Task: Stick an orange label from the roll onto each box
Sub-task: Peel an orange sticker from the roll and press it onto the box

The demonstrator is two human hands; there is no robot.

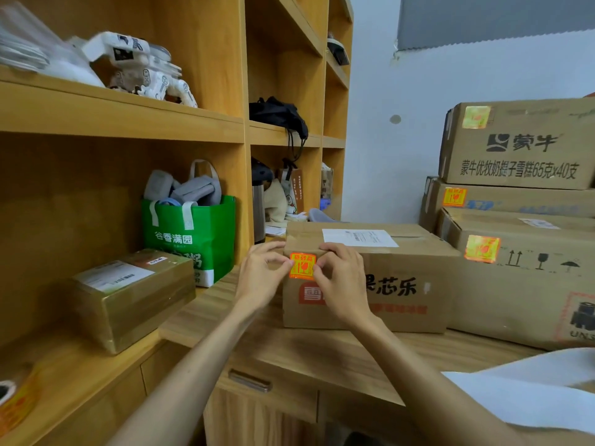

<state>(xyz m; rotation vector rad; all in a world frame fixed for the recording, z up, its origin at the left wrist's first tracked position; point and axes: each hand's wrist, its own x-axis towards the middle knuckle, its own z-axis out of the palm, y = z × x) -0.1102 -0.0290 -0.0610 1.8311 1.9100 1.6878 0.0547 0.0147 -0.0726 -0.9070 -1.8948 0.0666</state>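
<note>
the left hand (260, 278) and the right hand (343, 281) meet on the front face of a brown cardboard box (402, 284) that stands on the wooden counter (289, 349). between them sits the orange label (302, 266), high on that face near the box's upper left corner, just above a red printed logo. the left hand pinches the label's 9 o'clock edge between thumb and forefinger. the right hand grips the 3 o'clock edge the same way, its other fingers bent over the box's top edge. the label lies flat against the cardboard, but whether it is fully stuck down i cannot tell. a white shipping slip (359, 238) lies on top of the box.

at 3 o'clock from this box, touching it, stands a large carton (531, 294) with an orange sticker (482, 248) near its upper left corner. two more cartons are stacked behind it toward 1 o'clock: a middle carton (515, 201) with its sticker (454, 197), and a top carton (521, 156) with its sticker (476, 117).

at 9 o'clock, on the lower shelf, sits a tape-wrapped parcel (135, 294), and behind it a green bag (190, 239). the label roll (14, 403) lies at 8 o'clock, at the frame's lower left edge, well apart from both hands.
</note>
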